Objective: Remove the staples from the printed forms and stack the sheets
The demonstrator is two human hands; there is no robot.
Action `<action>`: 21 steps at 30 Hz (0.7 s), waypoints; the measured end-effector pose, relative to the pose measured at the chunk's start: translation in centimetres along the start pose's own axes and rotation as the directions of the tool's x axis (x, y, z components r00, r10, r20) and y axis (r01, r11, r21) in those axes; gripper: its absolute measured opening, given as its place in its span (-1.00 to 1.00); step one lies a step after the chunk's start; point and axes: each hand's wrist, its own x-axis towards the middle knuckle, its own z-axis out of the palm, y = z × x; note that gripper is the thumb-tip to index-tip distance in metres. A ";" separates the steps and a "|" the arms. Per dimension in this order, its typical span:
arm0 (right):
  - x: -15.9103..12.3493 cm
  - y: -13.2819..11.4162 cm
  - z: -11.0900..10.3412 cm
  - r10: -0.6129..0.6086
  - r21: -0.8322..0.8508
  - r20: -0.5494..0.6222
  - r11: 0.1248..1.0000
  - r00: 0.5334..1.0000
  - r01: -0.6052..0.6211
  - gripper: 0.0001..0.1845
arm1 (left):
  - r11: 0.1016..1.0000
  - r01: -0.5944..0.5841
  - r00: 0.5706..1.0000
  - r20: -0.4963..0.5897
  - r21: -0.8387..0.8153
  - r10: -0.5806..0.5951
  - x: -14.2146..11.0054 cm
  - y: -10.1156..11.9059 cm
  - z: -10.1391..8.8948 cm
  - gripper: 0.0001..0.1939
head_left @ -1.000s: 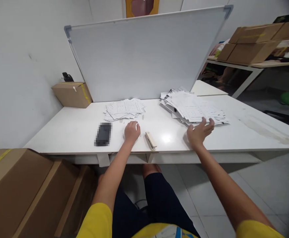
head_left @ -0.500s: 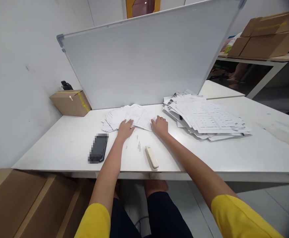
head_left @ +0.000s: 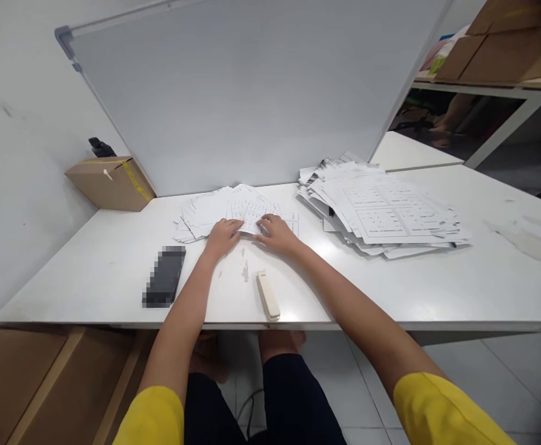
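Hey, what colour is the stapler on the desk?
The stapler is a pale cream colour; it shows best in the current head view.

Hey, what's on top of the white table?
A small paper pile with the left hand and right hand at its front edge, a bigger paper pile, a stapler, a blurred black thing and a cardboard box. Under both piles, the table is covered.

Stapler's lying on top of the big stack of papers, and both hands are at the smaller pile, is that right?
Not quite: the stapler lies on the white tabletop, near its front edge, not on the big stack of papers, as the head view shows. The left hand and right hand are indeed at the smaller pile.
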 end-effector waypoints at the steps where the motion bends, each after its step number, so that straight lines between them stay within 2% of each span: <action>1: -0.1 -0.4 0.0 -0.059 -0.013 0.032 0.998 0.998 0.059 -0.42 | 1.000 -0.014 1.000 -0.005 -0.013 0.014 -0.1 0.2 -0.1 -0.59; 3: -0.3 -1.0 0.1 -0.107 -0.057 0.051 0.992 0.993 0.110 -0.38 | 0.999 -0.044 0.999 -0.008 -0.030 0.044 -0.1 0.4 -0.2 -0.59; 6: -0.2 -1.5 -0.1 -0.102 -0.150 0.022 0.983 0.995 0.104 -0.55 | 0.996 -0.070 0.998 -0.013 -0.047 0.069 0.0 0.6 -0.4 -0.61; 8: -0.1 -1.6 -0.3 -0.107 -0.196 -0.005 0.975 0.994 0.104 -0.55 | 0.996 -0.063 0.998 -0.030 -0.069 0.062 0.2 0.6 -0.3 -0.63; 10: 0.0 -1.6 -0.6 -0.098 -0.225 -0.032 0.971 0.995 0.088 -0.49 | 0.992 -0.014 0.996 -0.085 -0.123 0.004 0.4 0.5 -0.2 -0.64; 12: 0.0 -1.7 -1.0 -0.064 -0.232 -0.071 0.972 0.995 0.046 -0.44 | 0.961 0.105 0.972 -0.180 -0.256 -0.154 0.7 0.4 0.0 -0.61; 13: 0.0 -1.8 -1.1 -0.053 -0.227 -0.099 0.973 0.994 0.029 -0.41 | 0.911 0.182 0.936 -0.218 -0.371 -0.276 0.8 0.3 0.1 -0.59; 14: -0.1 -1.9 -1.2 -0.058 -0.219 -0.128 0.975 0.990 0.028 -0.39 | 0.820 0.251 0.886 -0.219 -0.514 -0.408 1.0 0.2 0.1 -0.56; 16: -0.1 -2.1 -1.4 -0.127 -0.203 -0.160 0.975 0.979 0.093 -0.36 | 0.528 0.312 0.798 -0.084 -0.790 -0.597 1.2 0.2 0.0 -0.49; 17: -0.2 -2.3 -1.3 -0.187 -0.198 -0.150 0.968 0.971 0.156 -0.35 | 0.367 0.307 0.783 0.014 -0.878 -0.622 1.3 0.2 -0.1 -0.43; 18: -0.2 -2.4 -1.3 -0.255 -0.192 -0.120 0.954 0.959 0.229 -0.34 | 0.233 0.294 0.788 0.098 -0.927 -0.608 1.4 0.3 -0.1 -0.39; 19: -0.2 -2.5 -1.1 -0.320 -0.185 -0.077 0.935 0.944 0.302 -0.33 | 0.144 0.282 0.803 0.151 -0.948 -0.577 1.4 0.5 -0.2 -0.36; 21: -0.2 -2.7 -0.8 -0.418 -0.162 0.008 0.896 0.908 0.414 -0.33 | 0.100 0.263 0.827 0.171 -0.960 -0.535 1.4 0.9 -0.2 -0.40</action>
